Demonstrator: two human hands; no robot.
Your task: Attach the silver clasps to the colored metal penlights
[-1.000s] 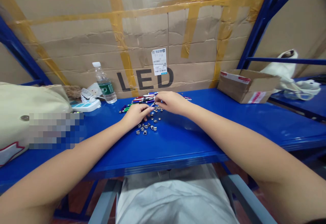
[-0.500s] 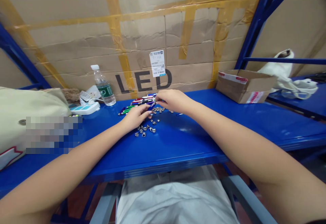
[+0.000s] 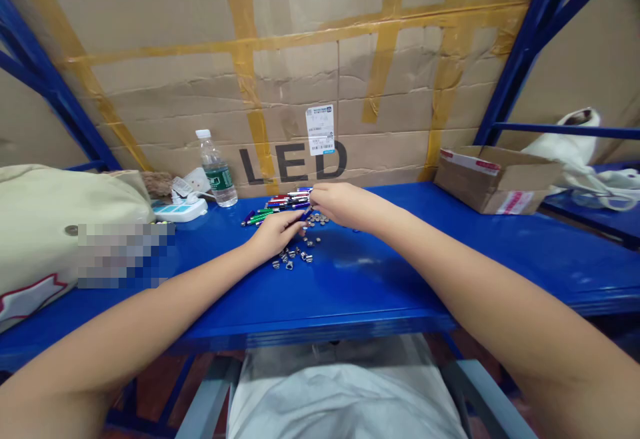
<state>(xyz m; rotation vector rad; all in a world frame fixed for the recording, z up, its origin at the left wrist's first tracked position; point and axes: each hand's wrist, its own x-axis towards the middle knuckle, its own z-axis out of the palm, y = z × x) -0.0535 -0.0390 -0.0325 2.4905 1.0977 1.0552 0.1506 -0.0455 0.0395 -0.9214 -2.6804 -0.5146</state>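
Observation:
My left hand [image 3: 274, 234] is closed round a dark blue pen [image 3: 307, 214], which points up towards my other hand. The fingers of my right hand [image 3: 331, 200] are pinched together at the pen's upper end; what they grip there is partly hidden. Just behind the hands lies a pile of coloured pens [image 3: 285, 200], among them green, red and blue ones. Small silver metal pieces [image 3: 293, 255] are scattered in front of my left hand. Several small round metal parts [image 3: 319, 219] lie under and beside my right hand.
The blue table [image 3: 350, 299] runs up against a large taped cardboard box [image 3: 310, 79]. At the left are a cream bag [image 3: 95, 199], a white power strip [image 3: 183, 210] and a water bottle [image 3: 219, 176]. An open carton [image 3: 467, 182] stands right, near a blue rack post [image 3: 520, 59].
The whole scene has shifted a little to the right in view. Both hands stay together at the blue pen, and the right fingers sit slightly closer over its upper end.

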